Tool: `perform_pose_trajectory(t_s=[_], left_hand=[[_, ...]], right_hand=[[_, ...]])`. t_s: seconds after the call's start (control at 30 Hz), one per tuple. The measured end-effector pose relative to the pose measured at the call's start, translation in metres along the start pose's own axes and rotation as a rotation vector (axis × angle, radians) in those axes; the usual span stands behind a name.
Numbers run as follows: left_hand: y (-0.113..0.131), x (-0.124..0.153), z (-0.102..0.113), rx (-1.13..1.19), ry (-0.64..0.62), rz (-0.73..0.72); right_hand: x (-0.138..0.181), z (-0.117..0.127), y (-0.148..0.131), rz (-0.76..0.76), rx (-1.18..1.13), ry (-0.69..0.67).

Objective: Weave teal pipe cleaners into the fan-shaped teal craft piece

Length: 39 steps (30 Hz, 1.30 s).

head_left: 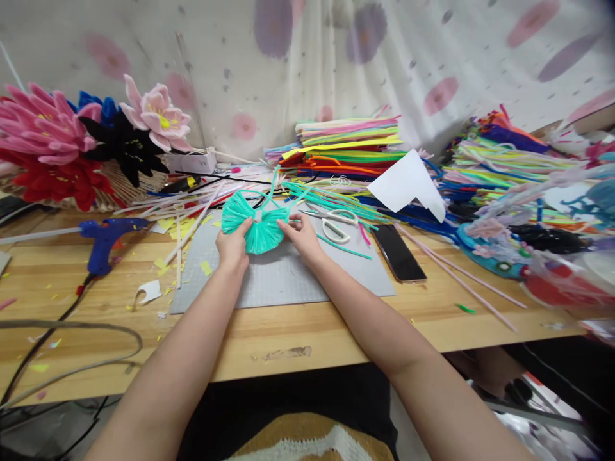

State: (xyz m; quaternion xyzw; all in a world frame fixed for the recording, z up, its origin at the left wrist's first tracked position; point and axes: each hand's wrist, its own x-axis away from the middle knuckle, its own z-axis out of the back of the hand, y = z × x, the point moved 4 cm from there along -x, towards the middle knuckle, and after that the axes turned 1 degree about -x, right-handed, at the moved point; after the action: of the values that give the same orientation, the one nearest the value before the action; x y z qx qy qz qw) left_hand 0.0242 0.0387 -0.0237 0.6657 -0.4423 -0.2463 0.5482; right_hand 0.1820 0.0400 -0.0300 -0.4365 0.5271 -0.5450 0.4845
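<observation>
A turquoise fan-shaped piece made of pipe cleaners (264, 235) is held up over the grey cutting mat (278, 282). My left hand (234, 246) is closed on its lower left side, thumb on the front. At its right edge, my right hand (303, 235) pinches the piece between thumb and fingers. Loose turquoise stems rise from its top. Just right of my right hand lie scissors with pale handles (336, 235), and loose turquoise pipe cleaners (331, 202) lie behind them.
A blue glue gun (106, 240) with a cable lies at the left. Fuzzy flowers (156, 115) stand at the back left. Stacked pipe cleaners (346, 144) and white paper (408, 186) are behind the mat. A black phone (398, 253) lies to the right.
</observation>
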Motion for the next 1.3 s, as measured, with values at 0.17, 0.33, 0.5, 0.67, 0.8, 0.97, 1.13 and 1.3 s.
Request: perform_pose_trajectory(t_s=[0.17, 0.33, 0.5, 0.67, 0.8, 0.97, 1.13, 1.3], left_hand=[[-0.003, 0.012, -0.01, -0.093, -0.286, 0.163], [0.008, 0.011, -0.008, -0.194, -0.442, 0.188], [0.01, 0.015, -0.009, -0.339, -0.513, 0.077], [0.006, 0.02, -0.012, -0.429, -0.569, 0.039], [0.004, 0.017, -0.013, -0.476, -0.659, 0.027], [0.013, 0.02, -0.015, -0.681, -0.72, -0.158], [0.021, 0.028, -0.018, -0.856, -0.716, -0.363], [0.023, 0.036, -0.024, -1.139, -0.699, -0.509]], right_hand=[[-0.009, 0.007, -0.004, 0.056, -0.091, -0.031], [-0.007, 0.02, -0.022, 0.188, 0.193, -0.133], [-0.002, 0.02, -0.03, 0.286, 0.37, -0.229], [0.0, 0.023, -0.037, 0.335, 0.458, -0.267], [0.005, 0.021, -0.043, 0.364, 0.514, -0.358], [0.012, 0.012, -0.042, 0.373, 0.638, -0.478], [0.011, 0.007, -0.033, 0.395, 0.719, -0.527], [0.017, 0.003, -0.037, 0.381, 0.725, -0.547]])
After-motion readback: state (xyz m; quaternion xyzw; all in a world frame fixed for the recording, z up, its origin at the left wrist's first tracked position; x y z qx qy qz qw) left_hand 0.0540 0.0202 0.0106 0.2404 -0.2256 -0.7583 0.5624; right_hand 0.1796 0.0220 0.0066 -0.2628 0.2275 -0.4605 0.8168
